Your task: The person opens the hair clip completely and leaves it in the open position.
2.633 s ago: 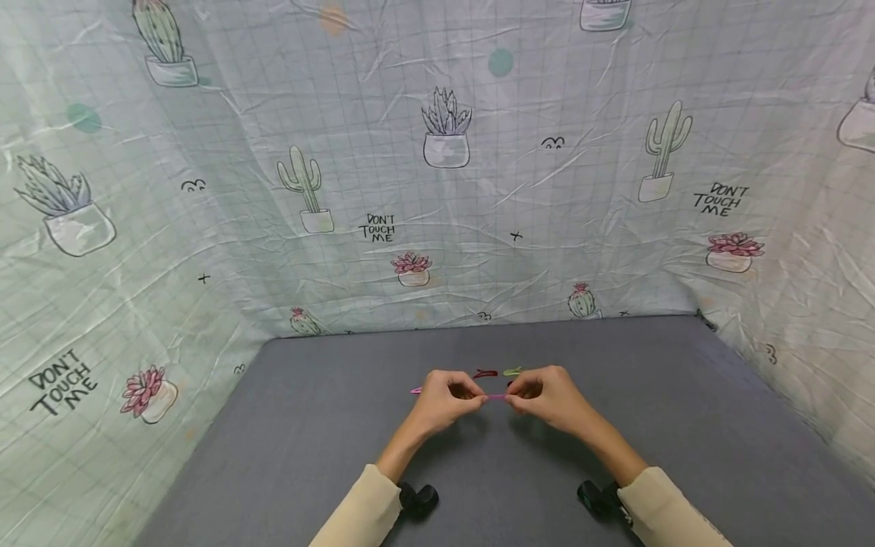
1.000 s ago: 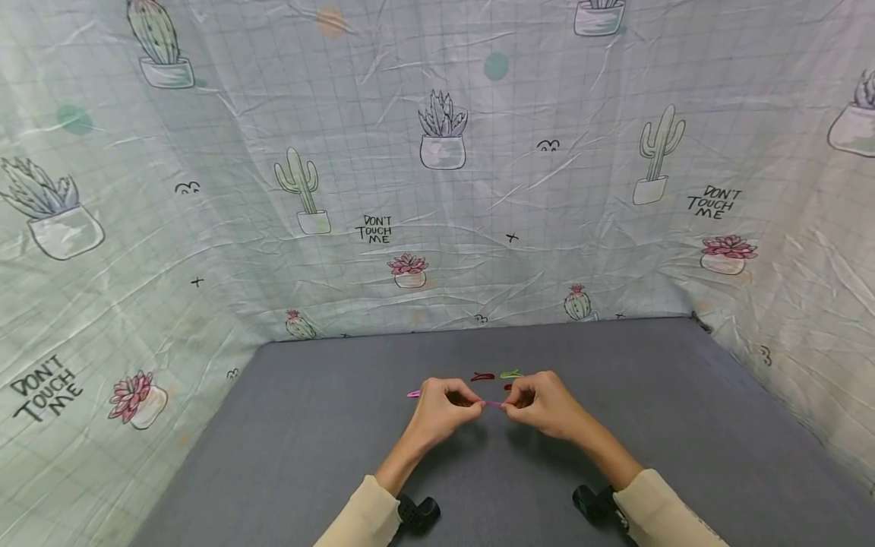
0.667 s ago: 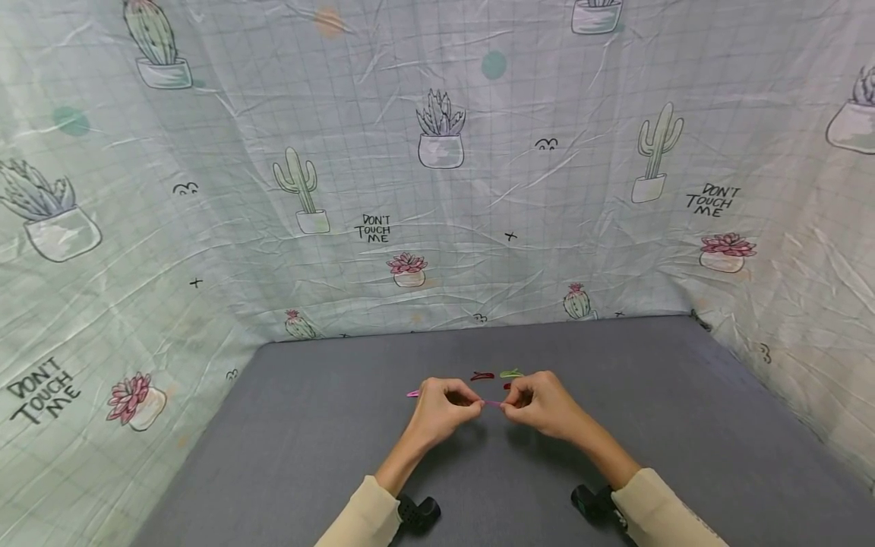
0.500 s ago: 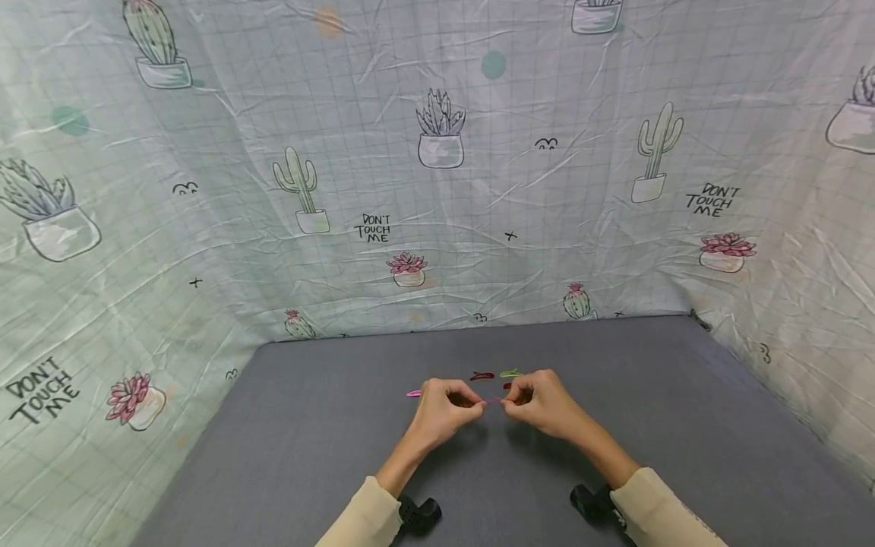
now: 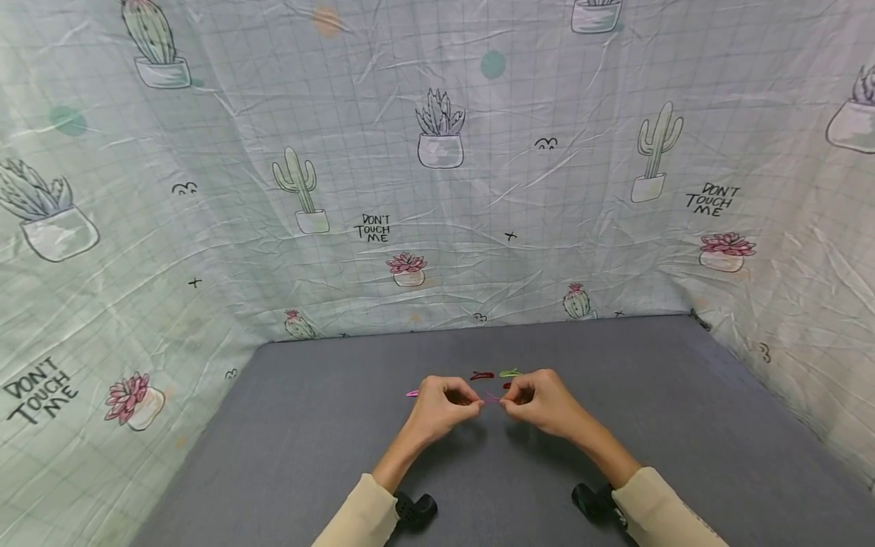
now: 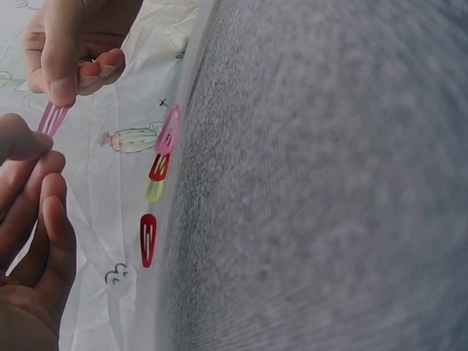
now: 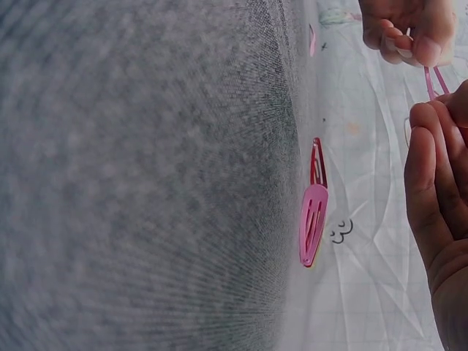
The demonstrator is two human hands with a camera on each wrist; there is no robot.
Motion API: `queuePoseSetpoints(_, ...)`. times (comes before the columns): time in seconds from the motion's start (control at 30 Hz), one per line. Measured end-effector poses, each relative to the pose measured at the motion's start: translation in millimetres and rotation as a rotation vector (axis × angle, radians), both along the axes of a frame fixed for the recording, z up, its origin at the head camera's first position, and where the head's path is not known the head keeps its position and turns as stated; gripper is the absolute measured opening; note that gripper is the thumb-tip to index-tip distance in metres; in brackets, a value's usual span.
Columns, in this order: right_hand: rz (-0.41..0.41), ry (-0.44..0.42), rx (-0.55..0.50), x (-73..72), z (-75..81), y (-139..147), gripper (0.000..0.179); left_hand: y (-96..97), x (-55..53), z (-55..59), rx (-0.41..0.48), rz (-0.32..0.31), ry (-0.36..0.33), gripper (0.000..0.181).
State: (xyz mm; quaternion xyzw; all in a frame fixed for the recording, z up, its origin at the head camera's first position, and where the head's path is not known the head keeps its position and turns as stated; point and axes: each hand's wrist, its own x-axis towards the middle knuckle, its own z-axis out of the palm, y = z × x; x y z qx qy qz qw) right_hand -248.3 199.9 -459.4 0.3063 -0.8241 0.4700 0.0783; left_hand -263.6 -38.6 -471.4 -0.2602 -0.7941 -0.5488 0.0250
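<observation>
A pink snap hair clip (image 5: 492, 398) is stretched between both hands, above the grey table. My left hand (image 5: 440, 406) pinches one end between thumb and fingertips, and my right hand (image 5: 547, 399) pinches the other. In the right wrist view the clip's two thin strands (image 7: 430, 82) stand apart. Beyond the hands lie a red hair clip (image 5: 481, 375), a green one (image 5: 510, 373) and a second red one (image 5: 507, 386), partly covered by the right hand. Another pink clip (image 7: 314, 223) shows by the right hand in the right wrist view; the head view hides it.
A further pink hair clip (image 5: 412, 393) lies left of the left hand, partly hidden by it. The grey tabletop (image 5: 307, 456) ends against a cloth backdrop (image 5: 478, 190) printed with cacti. Black wrist cameras (image 5: 417, 511) sit at both cuffs.
Both hands keep their pinch and have barely shifted. The held clip looked like one thin line earlier; now its strands show spread apart between the fingertips.
</observation>
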Motion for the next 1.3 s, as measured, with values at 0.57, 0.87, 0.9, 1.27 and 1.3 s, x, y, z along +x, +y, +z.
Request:
queuePoseSetpoints(0.57, -0.036, -0.013, 0.036, 1.9, 3.5, 1, 0.004, -4.1, -3.8, 2.3, -0.067, -0.068, 0.025, 0.005)
queuePoseSetpoints(0.87, -0.038, -0.034, 0.040, 3.7, 9.2, 3, 0.008, -4.3, -4.1, 8.4, -0.092, -0.043, 0.057, 0.007)
queuePoseSetpoints(0.9, -0.040, -0.030, 0.044, 3.5, 9.7, 3, 0.007, -4.3, -4.5, 8.6, -0.093, -0.042, 0.062, 0.007)
queuePoseSetpoints(1.27, -0.032, 0.050, 0.090, -11.7, 13.2, 2, 0.006, -4.6, -12.7, 15.7, -0.128, -0.027, 0.039, 0.006)
queuePoseSetpoints(1.3, -0.035, 0.054, 0.103, -15.0, 13.7, 2, 0.006, -4.2, -15.2, 16.2, -0.137, -0.021, 0.043, 0.007)
